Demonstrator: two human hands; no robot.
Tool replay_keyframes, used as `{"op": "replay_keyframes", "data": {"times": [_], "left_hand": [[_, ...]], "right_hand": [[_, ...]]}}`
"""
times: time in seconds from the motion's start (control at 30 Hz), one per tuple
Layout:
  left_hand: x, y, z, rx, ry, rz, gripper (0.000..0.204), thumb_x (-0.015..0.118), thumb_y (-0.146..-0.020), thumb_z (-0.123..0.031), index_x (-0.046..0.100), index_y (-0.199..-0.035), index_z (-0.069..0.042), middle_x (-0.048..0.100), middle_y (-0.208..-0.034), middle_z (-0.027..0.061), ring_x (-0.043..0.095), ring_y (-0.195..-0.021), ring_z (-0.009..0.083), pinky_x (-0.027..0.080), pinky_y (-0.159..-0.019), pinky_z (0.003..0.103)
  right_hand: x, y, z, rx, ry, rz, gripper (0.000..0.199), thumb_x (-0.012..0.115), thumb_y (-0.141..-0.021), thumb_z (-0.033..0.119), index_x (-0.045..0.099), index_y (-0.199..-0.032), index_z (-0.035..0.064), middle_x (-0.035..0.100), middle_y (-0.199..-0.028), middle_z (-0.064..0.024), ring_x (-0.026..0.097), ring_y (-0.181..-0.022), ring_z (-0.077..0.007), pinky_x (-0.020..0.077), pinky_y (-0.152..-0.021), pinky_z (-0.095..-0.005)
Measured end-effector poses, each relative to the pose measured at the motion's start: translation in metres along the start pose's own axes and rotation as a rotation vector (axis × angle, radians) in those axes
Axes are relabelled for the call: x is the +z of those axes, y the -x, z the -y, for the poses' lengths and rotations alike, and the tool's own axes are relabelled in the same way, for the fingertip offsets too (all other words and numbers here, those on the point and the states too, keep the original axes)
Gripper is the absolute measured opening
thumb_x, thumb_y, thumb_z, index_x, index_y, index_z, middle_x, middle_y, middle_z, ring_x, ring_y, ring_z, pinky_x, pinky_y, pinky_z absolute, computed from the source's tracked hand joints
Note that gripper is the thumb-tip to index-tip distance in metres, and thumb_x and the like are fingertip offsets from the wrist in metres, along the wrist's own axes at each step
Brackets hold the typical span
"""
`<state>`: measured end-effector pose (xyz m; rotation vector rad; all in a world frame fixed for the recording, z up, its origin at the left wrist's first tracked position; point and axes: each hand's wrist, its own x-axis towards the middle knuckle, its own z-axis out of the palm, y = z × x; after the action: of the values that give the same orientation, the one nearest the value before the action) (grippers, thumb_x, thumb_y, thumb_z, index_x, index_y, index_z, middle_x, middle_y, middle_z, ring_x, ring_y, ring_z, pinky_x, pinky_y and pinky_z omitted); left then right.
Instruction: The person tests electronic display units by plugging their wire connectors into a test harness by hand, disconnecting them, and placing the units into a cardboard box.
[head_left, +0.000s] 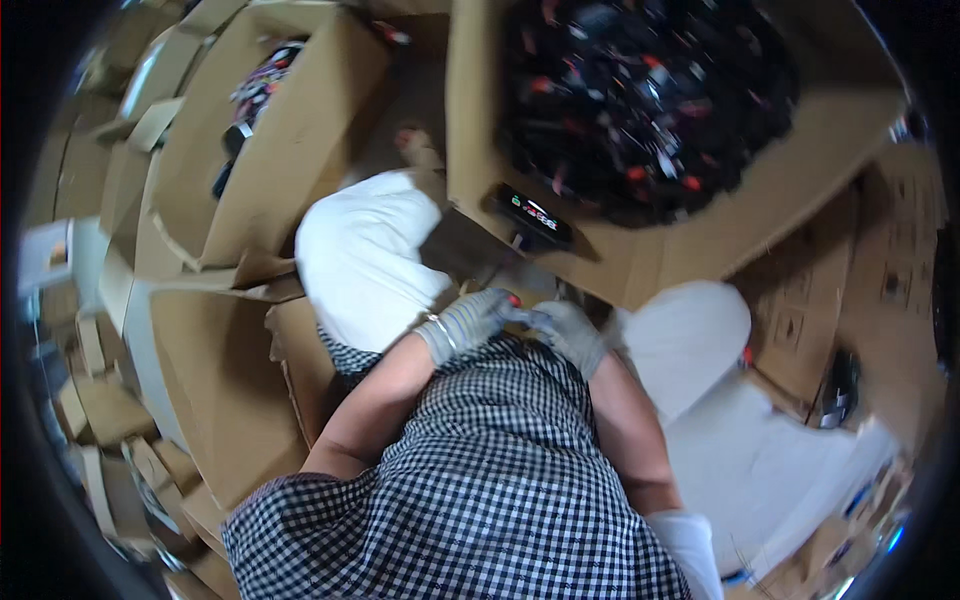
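Note:
My left hand [468,322], in a grey striped knit glove with a band at the wrist, is closed in front of my lap. Close beside it, my right hand [574,336] wears a similar glove and has its fingers pressed together. Between the fingertips is a small blue-grey piece [524,317], with a red spot [514,300] by the left fingers. Blur and the gloves hide what kind of thing it is. Both hands hover just above the black-and-white checked apron [500,440] on my lap, between my white-clad knees.
Ahead, a large cardboard box [640,265] holds a heap of small black pieces [640,110] with red and white bits. A dark device with a lit display [535,215] sits at its near wall. Another open box [300,140] stands left, and white sheeting [760,480] lies right.

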<state>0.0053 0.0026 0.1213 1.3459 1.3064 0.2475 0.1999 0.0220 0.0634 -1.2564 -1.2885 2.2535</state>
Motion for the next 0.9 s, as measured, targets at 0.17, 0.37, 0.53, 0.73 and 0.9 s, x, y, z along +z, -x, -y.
{"op": "replay_keyframes", "data": {"times": [0.17,0.37,0.53,0.73,0.9], "left_hand": [[-0.001,0.019,-0.029,0.134,0.084,-0.008,0.047,0.068,-0.072,-0.024,0.052,-0.111,-0.002,0.062,-0.098,0.0156,0.06,-0.091,0.0274,0.047,-0.078,0.037],[0.04,-0.01,0.013,0.237,-0.006,-0.221,0.041,0.067,-0.063,-0.013,0.058,-0.103,-0.006,0.063,-0.089,0.0167,0.06,-0.085,0.0333,0.047,-0.072,0.04],[0.043,-0.018,0.019,0.231,0.038,-0.21,0.035,0.064,-0.064,-0.01,0.057,-0.098,-0.004,0.061,-0.083,0.0177,0.058,-0.08,0.0347,0.045,-0.069,0.041],[0.05,-0.037,0.027,0.219,-0.007,-0.195,0.035,0.062,-0.067,-0.008,0.056,-0.101,-0.004,0.062,-0.084,0.0173,0.059,-0.081,0.034,0.045,-0.07,0.041],[0.039,-0.021,0.013,0.201,-0.028,-0.165,0.033,0.061,-0.069,-0.009,0.056,-0.101,-0.004,0.062,-0.083,0.0171,0.059,-0.081,0.0344,0.045,-0.07,0.041]], "right_hand": [[-0.05,0.012,0.039,0.107,-0.501,-0.738,0.031,0.057,-0.085,0.034,0.061,-0.103,0.0088,0.043,-0.062,0.0064,0.035,-0.047,-0.0054,0.0305,-0.042,-0.0224],[-0.17,-0.106,-0.017,0.072,-0.908,-0.726,0.019,0.048,-0.089,0.026,0.058,-0.092,0.0103,0.063,-0.077,-0.0039,0.059,-0.064,-0.0153,0.0456,-0.049,-0.0244],[-0.147,-0.107,0.025,0.049,-1.299,-0.562,0.032,0.053,-0.087,0.04,0.062,-0.074,0.0111,0.056,-0.064,0.0001,0.054,-0.056,-0.0162,0.0494,-0.052,-0.0318],[-0.154,-0.114,0.02,-0.033,-1.255,-0.606,0.033,0.058,-0.084,0.038,0.06,-0.108,0.0163,0.06,-0.09,0.0026,0.054,-0.067,-0.0138,0.0485,-0.049,-0.0276],[-0.166,-0.121,0.011,-0.134,-1.329,-0.572,0.027,0.058,-0.084,0.038,0.062,-0.1,0.0161,0.06,-0.092,0.0022,0.045,-0.05,-0.0081,0.043,-0.043,-0.0213]]}}
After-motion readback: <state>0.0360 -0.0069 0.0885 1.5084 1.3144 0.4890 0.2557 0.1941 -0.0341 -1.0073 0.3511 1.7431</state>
